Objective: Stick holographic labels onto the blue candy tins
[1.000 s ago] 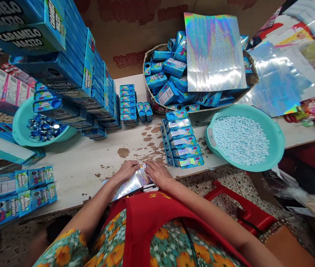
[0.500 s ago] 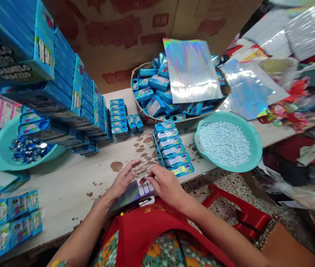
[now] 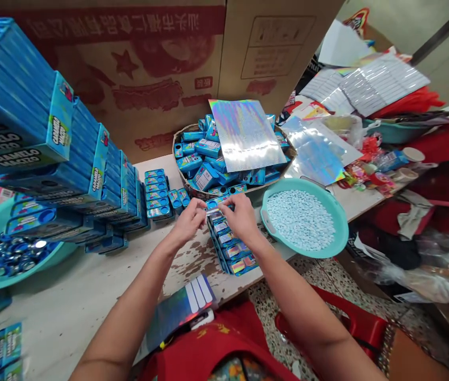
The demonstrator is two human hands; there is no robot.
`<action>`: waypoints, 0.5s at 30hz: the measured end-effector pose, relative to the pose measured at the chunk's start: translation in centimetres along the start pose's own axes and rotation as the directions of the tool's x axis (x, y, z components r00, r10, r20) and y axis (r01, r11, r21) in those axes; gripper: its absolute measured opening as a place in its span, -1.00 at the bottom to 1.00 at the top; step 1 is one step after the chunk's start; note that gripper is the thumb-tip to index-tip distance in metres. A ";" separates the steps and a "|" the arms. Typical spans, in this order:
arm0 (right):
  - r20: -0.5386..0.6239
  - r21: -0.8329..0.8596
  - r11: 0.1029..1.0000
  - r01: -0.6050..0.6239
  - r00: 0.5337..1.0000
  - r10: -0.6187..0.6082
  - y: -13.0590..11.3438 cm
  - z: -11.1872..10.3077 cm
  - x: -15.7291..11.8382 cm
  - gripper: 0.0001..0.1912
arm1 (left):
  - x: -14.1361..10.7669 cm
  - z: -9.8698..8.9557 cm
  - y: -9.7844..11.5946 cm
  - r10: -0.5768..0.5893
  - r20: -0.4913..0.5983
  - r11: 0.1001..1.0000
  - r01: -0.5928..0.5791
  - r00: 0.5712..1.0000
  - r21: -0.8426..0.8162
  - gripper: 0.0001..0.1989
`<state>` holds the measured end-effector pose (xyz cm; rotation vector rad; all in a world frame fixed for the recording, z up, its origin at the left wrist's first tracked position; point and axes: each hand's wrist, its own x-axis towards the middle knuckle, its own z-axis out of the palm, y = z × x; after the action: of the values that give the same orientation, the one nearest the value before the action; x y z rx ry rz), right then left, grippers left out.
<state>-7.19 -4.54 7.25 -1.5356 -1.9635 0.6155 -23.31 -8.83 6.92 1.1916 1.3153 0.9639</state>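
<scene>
My left hand point(image 3: 190, 221) and my right hand point(image 3: 241, 216) meet over the far end of a row of small blue tins point(image 3: 230, 253). Both are closed in a pinch at opposite ends of a narrow shiny sticker point(image 3: 212, 211), low over the tins; whether it touches one I cannot tell. Shiny strips lie across the nearer tins. At the table's front edge, by my red apron, lies a holographic sticker sheet point(image 3: 180, 309) with white bare strips at one end.
Tall stacks of blue candy boxes point(image 3: 61, 137) rise at left, beside a teal bowl point(image 3: 63, 254) of shiny caps. A basket point(image 3: 182, 177) of tins, partly covered by a holographic sheet point(image 3: 248, 137), stands behind. A teal basin point(image 3: 341, 233) of pale tablets is at right, near a red chair point(image 3: 361, 328).
Both hands have moved forward from the sticker sheet to the far tins, bringing the sticker. The sheet shows more white strips uncovered by the hands. The camera view has shifted.
</scene>
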 end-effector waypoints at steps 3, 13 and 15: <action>0.010 -0.006 0.999 -0.054 0.999 0.054 0.9 1.1 2.7 -0.86 | 2.6 0.0 -1.0 -0.008 -0.053 1.000 0.008 0.999 -0.008 -0.86; 0.144 0.271 0.956 -0.114 0.987 0.077 3.1 2.2 4.3 -0.43 | 2.2 3.1 -5.0 0.077 -0.372 0.992 -0.033 0.925 0.123 -0.37; 0.298 0.321 0.934 -0.159 0.953 0.060 3.9 1.8 4.5 -0.38 | 1.9 4.3 -5.1 0.090 -0.296 0.996 -0.080 0.951 0.044 -0.19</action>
<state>-6.39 0.71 4.03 -1.4036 -1.8505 1.2180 -19.59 -8.25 1.12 1.1664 1.5299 1.2262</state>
